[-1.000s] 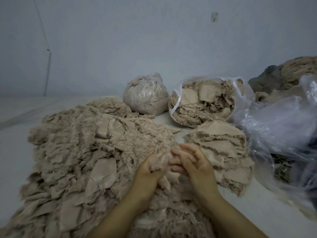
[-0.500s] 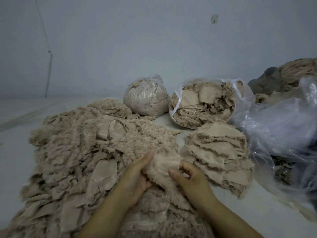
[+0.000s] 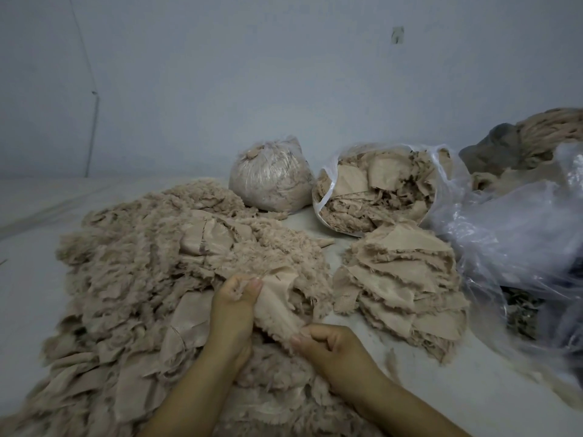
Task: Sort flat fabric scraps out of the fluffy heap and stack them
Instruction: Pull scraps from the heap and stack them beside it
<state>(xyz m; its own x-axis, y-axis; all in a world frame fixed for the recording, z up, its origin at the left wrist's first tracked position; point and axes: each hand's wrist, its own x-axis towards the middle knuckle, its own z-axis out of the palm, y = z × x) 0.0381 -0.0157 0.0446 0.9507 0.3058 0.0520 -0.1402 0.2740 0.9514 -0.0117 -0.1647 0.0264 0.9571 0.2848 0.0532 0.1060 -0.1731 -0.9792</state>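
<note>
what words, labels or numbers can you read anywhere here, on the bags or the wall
None can be read.
Tied bag: clear plastic, no print visible.
Open bag: clear plastic, no print visible.
Loose plastic: no print visible.
Wall mark: a small dark smudge, no letters legible.

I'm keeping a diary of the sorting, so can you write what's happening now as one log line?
step: pulling scrap from heap | left hand: grips scrap | right hand: pinches scrap | stack: right of heap
</note>
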